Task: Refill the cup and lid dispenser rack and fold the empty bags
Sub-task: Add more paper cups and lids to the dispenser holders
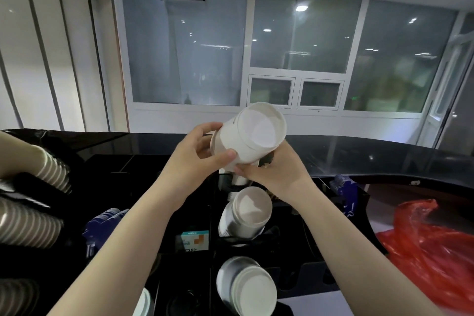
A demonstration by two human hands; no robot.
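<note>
Both hands hold a stack of white paper cups (247, 133) up in front of the windows, above the black dispenser rack (287, 259). The stack is tilted, its open mouth turned toward the camera and a little to the right. The left hand (197, 159) wraps the stack's side from the left — fingers behind the upper wall, thumb pressed against the lower wall — so its grip is closed round the cups. The right hand (272, 172) comes in from below and to the right, its fingertips pinching the narrow bottom end of the stack; that grip is also closed on the cups.

Directly below the hands, the rack's middle column holds two more stacks of white cups, each lying tilted with its mouth toward the camera: one in the middle slot (245, 213) and one in the lowest slot (246, 287). At the far left, rows of ribbed brown cups (28, 223) lie on their sides. Blue packets (104, 223) sit in a compartment left of the middle column, and a small blue-and-white box (195, 238) stands just beside it. A crumpled red plastic bag (423, 246) lies on the table to the right of the rack, apart from the hands.
</note>
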